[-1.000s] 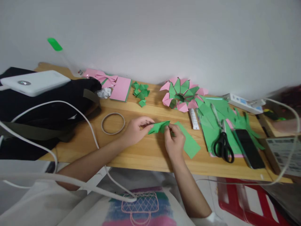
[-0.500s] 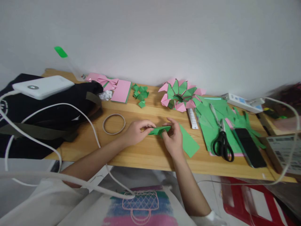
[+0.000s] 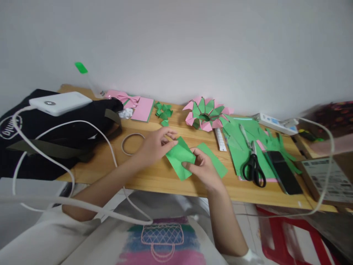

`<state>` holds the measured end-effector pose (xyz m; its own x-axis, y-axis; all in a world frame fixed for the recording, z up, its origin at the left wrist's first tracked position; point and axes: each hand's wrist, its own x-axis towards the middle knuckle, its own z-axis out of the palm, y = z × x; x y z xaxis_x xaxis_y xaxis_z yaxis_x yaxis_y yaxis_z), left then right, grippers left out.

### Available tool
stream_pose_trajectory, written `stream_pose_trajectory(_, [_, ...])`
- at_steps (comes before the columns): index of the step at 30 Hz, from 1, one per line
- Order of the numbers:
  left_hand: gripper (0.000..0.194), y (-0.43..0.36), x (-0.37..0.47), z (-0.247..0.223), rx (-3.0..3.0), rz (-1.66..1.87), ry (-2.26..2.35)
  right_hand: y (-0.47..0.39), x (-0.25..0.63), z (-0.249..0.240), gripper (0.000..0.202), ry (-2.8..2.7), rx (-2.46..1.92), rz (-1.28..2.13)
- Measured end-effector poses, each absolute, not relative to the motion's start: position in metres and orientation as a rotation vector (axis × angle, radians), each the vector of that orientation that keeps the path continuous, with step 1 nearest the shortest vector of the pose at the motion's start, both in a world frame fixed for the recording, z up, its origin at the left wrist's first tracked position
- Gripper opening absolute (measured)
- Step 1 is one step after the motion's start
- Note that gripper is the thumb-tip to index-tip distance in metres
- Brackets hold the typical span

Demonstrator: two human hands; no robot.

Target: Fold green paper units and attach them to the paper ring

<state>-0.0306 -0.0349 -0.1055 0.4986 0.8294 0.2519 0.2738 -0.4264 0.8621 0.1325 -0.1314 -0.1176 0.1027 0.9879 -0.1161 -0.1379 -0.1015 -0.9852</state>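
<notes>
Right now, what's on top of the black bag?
A white power bank lies on the black bag; a white cable crosses over it, contact unclear. The patch beneath the power bank is covered; bag's inside hidden.

Black bag, left side: round white emblem with one word across it; ending reads approx. "mlo", opening letters unclear. White power bank on the bag: small mark in a dark oval, not legible. White tube: fine dark print along its length, too small to read. Carton, right edge: pale label with rows of print, blurred, no word or number resolved.
</notes>
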Motion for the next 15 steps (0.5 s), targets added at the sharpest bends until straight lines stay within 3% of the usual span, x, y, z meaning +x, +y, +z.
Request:
stream_pose_trajectory(5, [0.013,-0.063,-0.039,-0.098,2.134,1.069,0.887,-0.139,0.129,-0.12,0.032,-0.831,-1.231,1.242])
stream_pose_trajectory(11, [0.048,-0.076,-0.05,-0.095,2.418,0.938,0.717,-0.149,0.127,-0.115,0.032,-0.818,-1.202,1.252])
stream_pose_trajectory(15, [0.045,-0.079,-0.05,-0.092,2.371,0.902,0.723,-0.154,0.125,-0.111,0.026,-0.889,-1.193,1.249])
